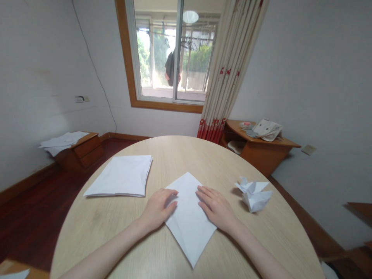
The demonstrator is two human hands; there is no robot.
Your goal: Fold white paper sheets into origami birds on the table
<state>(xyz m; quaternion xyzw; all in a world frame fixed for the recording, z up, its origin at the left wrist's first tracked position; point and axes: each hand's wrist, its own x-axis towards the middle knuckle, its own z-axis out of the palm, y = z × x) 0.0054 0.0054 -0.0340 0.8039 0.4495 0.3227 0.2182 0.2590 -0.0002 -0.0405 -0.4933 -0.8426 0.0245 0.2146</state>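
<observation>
A white sheet of paper, turned like a diamond with one corner toward me, lies flat on the round wooden table. On its left edge rests my left hand, thumb and fingers apart with the tips on the paper. My right hand lies over the right edge, its fingers stretched out flat and slightly spread. Neither hand grips anything. Faint crease lines show on the sheet.
A stack of white paper sits at the table's left. Folded paper figures stand on the right. Beyond are a small drawer cabinet with papers, a corner desk holding a cloth bag, and a curtain.
</observation>
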